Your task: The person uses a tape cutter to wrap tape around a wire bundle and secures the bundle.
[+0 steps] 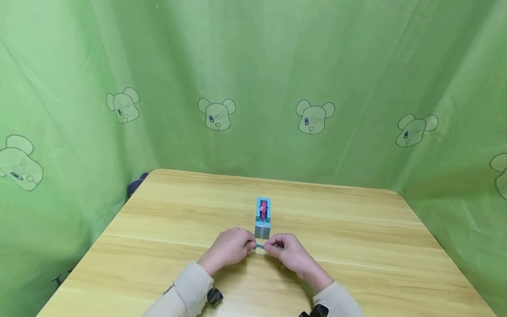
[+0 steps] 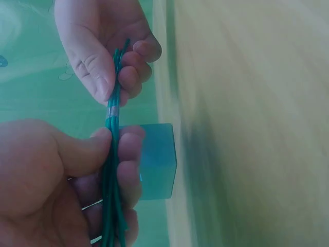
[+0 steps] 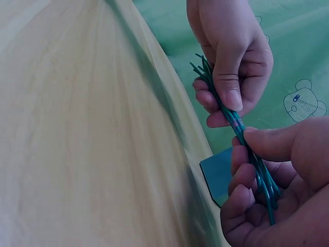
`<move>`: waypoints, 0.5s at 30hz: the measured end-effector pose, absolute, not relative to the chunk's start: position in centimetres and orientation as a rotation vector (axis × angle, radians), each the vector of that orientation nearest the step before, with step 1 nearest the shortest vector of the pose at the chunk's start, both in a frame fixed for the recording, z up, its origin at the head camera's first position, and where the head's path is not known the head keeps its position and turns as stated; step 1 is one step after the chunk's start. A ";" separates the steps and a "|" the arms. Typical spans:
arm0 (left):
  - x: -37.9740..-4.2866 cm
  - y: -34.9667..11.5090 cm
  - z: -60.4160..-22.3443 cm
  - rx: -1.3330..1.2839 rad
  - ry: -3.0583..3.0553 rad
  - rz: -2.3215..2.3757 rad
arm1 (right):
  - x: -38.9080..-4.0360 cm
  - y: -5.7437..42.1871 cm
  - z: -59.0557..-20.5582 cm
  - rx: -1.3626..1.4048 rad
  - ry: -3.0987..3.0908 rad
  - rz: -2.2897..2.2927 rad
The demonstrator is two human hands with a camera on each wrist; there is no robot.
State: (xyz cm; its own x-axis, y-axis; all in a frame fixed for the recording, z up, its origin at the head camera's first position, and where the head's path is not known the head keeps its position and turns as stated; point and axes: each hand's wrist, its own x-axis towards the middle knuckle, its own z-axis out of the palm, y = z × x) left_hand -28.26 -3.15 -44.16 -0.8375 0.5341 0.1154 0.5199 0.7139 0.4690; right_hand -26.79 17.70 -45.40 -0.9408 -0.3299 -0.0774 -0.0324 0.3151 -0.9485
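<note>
A thin bundle of green wire-like strands (image 1: 259, 246) is stretched between both hands, just in front of a tape dispenser. My left hand (image 1: 231, 247) pinches one side of it between thumb and fingers; my right hand (image 1: 291, 254) pinches the other side. In the left wrist view a band of shiny tape (image 2: 112, 111) wraps the bundle (image 2: 109, 180) between the two thumbs. Loose strand ends fan out past the left hand (image 3: 231, 56) in the right wrist view. The blue tape dispenser (image 1: 262, 232) carries a pink roll (image 1: 263, 210) and touches neither hand.
The wooden table (image 1: 178, 202) reaches back to a green curtain (image 1: 261, 57) printed with bear heads, which also hangs along both sides. A dark purple object (image 1: 135, 187) shows beyond the table's left edge.
</note>
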 end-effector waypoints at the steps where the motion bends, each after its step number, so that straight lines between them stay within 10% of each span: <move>1: -28.2 -3.1 -44.1 0.883 2.876 0.771 | -26.7 17.7 -45.3 -0.326 2.335 -1.668; 15: -27.8 -2.8 -43.4 0.786 2.856 0.781 | -26.4 17.5 -45.0 -0.355 2.435 -1.670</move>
